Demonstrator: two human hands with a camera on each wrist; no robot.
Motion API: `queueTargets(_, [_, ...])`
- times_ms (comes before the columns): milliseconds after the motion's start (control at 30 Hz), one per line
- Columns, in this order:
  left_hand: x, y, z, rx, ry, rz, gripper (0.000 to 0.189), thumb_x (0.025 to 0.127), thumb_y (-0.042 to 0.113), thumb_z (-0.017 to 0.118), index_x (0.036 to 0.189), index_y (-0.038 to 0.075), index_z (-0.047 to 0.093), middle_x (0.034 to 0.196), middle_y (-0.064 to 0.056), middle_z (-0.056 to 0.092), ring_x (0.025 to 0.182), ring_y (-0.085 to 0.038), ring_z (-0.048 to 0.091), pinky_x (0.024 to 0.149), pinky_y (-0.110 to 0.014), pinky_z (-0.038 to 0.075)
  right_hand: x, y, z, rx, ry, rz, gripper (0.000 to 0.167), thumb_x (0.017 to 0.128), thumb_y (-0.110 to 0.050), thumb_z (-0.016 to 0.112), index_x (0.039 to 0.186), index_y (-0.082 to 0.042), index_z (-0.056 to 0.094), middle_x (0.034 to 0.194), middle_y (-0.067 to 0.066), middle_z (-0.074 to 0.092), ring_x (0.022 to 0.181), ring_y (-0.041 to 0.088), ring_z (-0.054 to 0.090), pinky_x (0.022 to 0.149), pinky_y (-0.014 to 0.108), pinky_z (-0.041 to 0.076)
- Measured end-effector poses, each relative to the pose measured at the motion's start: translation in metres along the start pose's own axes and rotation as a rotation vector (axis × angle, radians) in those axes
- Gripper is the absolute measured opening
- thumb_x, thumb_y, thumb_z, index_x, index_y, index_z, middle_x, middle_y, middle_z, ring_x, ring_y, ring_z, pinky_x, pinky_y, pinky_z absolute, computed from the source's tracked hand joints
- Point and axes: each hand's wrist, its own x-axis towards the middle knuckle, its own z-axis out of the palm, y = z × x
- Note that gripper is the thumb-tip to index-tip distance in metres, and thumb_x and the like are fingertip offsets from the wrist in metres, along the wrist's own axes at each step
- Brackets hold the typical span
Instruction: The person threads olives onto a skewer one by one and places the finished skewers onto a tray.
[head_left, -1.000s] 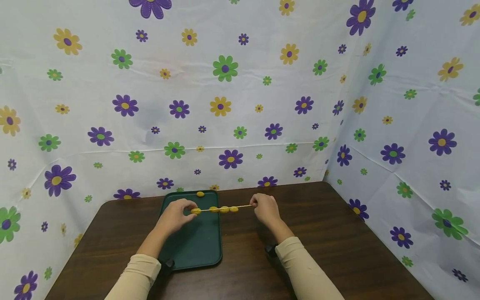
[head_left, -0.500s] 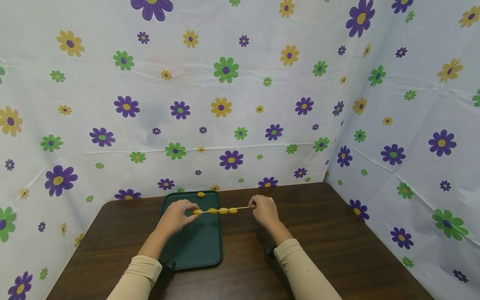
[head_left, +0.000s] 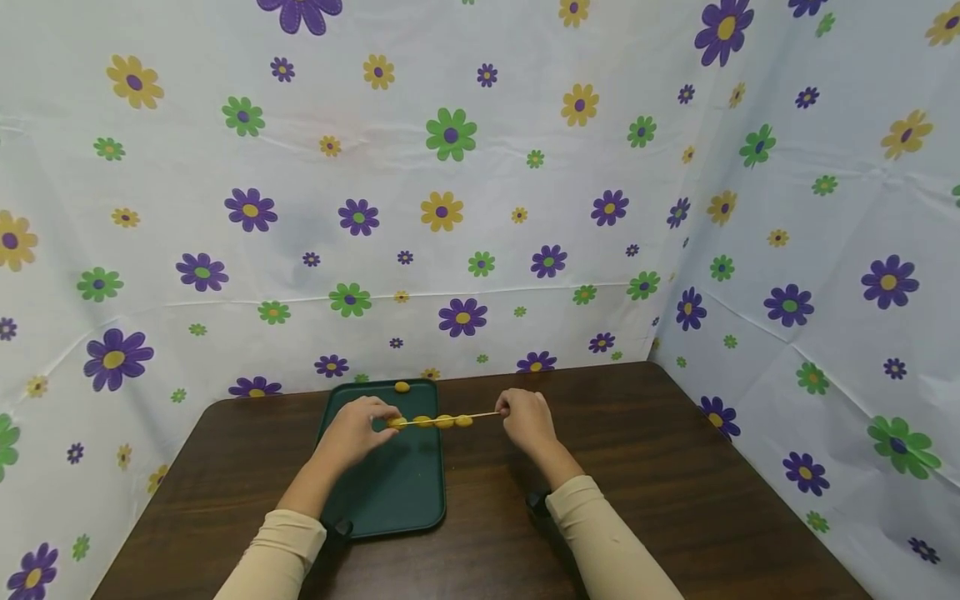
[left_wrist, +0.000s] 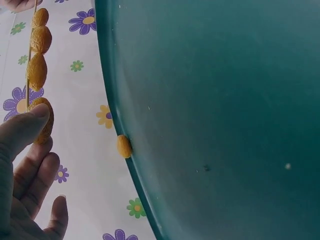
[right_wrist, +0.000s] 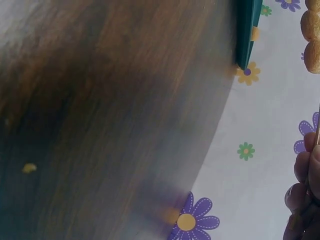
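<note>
My left hand (head_left: 351,435) pinches a small wrinkled yellow oval fruit (left_wrist: 45,125) between thumb and fingers. This fruit is at the left end of a thin wooden skewer (head_left: 483,414). Further along, three more yellow fruits (left_wrist: 37,71) sit close together on the stick, a short gap away from the pinched one. The right hand (head_left: 527,421) grips the skewer's other end with curled fingers. The skewer runs nearly level between both hands, above the right side of a green tray (head_left: 405,492). In the right wrist view, part of the right hand (right_wrist: 305,185) shows at the edge.
Another yellow fruit (head_left: 402,387) lies at the tray's far edge. The dark wooden table (head_left: 637,467) extends around the tray, and a small yellowish crumb (right_wrist: 29,168) lies on it. A flower-patterned cloth (head_left: 525,275) hangs behind and to the right.
The fruit in my left hand has moved slightly right along the skewer, narrowing its gap to the other three. The right hand has shifted slightly left with the skewer.
</note>
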Motion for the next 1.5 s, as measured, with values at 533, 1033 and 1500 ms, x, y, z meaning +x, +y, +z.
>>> queueTargets(533, [0.002, 0.003, 0.000, 0.004, -0.009, 0.007, 0.020, 0.080, 0.012, 0.087, 0.098, 0.015, 0.079, 0.094, 0.002, 0.071, 0.090, -0.021, 0.065, 0.081, -0.044, 0.055, 0.003, -0.005, 0.002, -0.008, -0.004, -0.012, 0.020, 0.082, 0.010, 0.071, 0.081, -0.011, 0.072, 0.076, -0.002, 0.067, 0.070, 0.014, 0.057, 0.076, 0.036, 0.042])
queueTargets(1033, [0.003, 0.004, 0.001, 0.031, -0.032, 0.002, 0.020, 0.080, 0.015, 0.087, 0.099, 0.014, 0.080, 0.095, 0.001, 0.071, 0.091, -0.022, 0.065, 0.083, -0.044, 0.055, 0.003, -0.009, 0.004, -0.077, 0.013, -0.033, 0.022, 0.079, 0.008, 0.076, 0.080, -0.013, 0.071, 0.079, -0.004, 0.067, 0.075, 0.015, 0.061, 0.074, 0.035, 0.041])
queueTargets(1500, [0.001, 0.003, -0.001, 0.029, -0.040, -0.054, 0.019, 0.083, 0.014, 0.085, 0.100, 0.016, 0.077, 0.096, 0.002, 0.071, 0.095, -0.022, 0.065, 0.090, -0.058, 0.048, -0.002, -0.014, 0.003, -0.015, 0.005, 0.004, 0.020, 0.085, 0.005, 0.073, 0.082, -0.014, 0.070, 0.084, -0.002, 0.069, 0.080, 0.018, 0.062, 0.079, 0.039, 0.046])
